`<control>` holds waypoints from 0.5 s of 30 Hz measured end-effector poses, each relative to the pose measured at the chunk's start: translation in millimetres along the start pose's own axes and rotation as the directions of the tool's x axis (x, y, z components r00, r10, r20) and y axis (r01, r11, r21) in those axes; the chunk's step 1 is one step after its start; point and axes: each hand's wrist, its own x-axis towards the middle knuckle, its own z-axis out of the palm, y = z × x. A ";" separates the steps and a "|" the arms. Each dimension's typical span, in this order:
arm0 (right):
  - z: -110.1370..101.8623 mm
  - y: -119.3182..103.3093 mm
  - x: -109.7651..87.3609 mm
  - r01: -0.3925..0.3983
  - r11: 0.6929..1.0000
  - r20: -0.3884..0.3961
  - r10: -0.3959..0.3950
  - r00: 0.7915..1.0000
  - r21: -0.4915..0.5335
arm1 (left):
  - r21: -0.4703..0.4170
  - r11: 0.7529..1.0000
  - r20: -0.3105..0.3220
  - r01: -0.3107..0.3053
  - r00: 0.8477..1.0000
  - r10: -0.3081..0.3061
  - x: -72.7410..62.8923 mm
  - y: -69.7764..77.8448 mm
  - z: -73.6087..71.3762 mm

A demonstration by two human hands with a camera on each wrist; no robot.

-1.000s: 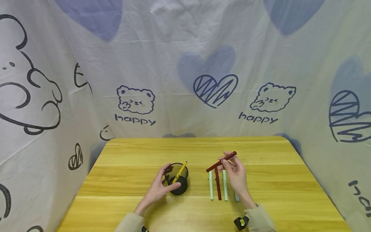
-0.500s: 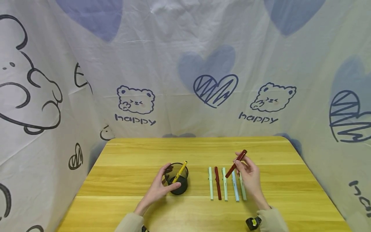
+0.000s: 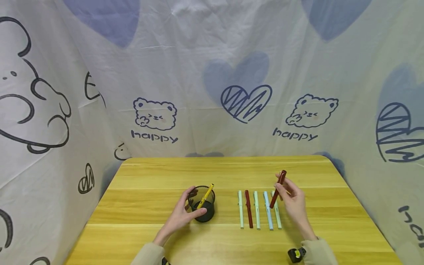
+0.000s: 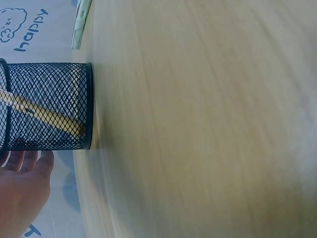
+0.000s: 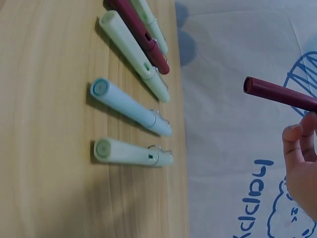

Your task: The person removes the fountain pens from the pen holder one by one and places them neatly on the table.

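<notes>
My left hand (image 3: 181, 217) holds the black mesh pen cup (image 3: 206, 217) on the table, thumb and fingers around its sides. A yellow pen (image 3: 205, 197) leans inside that cup. Above the right end of a row of pens, my right hand (image 3: 294, 204) pinches a dark red pen (image 3: 278, 189) in the air, tilted with its lower end toward me. The row holds a pale green pen (image 3: 240, 209), another dark red pen (image 3: 249, 210), a second pale green pen (image 3: 256, 210), a light blue pen (image 3: 268, 211) and a third pale green pen (image 5: 131, 152), side by side.
The wooden table (image 3: 159, 173) extends past both hands, with its far edge against a white printed curtain (image 3: 198, 136). Bare wood lies between the cup and the row, and to the right of the row.
My right hand has moved right along the row with the dark red pen, which has turned from slanted to more upright. The pens beneath have come into view. My left hand stays at the cup.
</notes>
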 end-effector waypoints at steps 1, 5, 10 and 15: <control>-0.9 0.3 0.1 0.000 1.000 0.004 0.000 1.000 -0.009 | 0.001 1.000 -0.001 0.000 1.000 0.000 0.1 0.1 0.0; -3.2 2.2 0.2 0.008 0.998 0.021 -0.007 1.000 -0.059 | 0.001 1.000 -0.001 0.002 1.000 -0.002 0.0 0.5 -0.4; -6.4 5.0 0.9 0.015 0.993 0.028 -0.011 1.000 -0.120 | 0.003 1.000 -0.001 0.006 1.000 -0.006 -0.3 0.9 -0.3; -13.8 6.6 1.0 0.037 0.983 0.053 -0.028 0.998 -0.178 | 0.003 1.000 -0.002 0.003 1.000 -0.003 -0.1 1.1 0.3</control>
